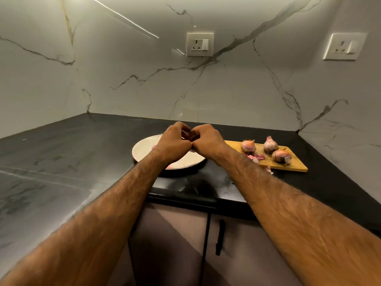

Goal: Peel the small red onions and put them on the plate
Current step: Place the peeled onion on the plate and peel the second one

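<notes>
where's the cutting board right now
Head view: the wooden cutting board lies on the black counter, right of the plate, with three onions on it.

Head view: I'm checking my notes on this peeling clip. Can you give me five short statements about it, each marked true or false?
1. Three unpeeled onions sit on the wooden board. True.
2. The board lies left of the plate. False: it lies to the plate's right.
3. The left-hand grip and right-hand grip meet above the plate, pinching a reddish onion. True.
4. A knife lies on the board. False: only onions and peel scraps show there.
5. The marble wall has no sockets. False: two sockets show.
</notes>
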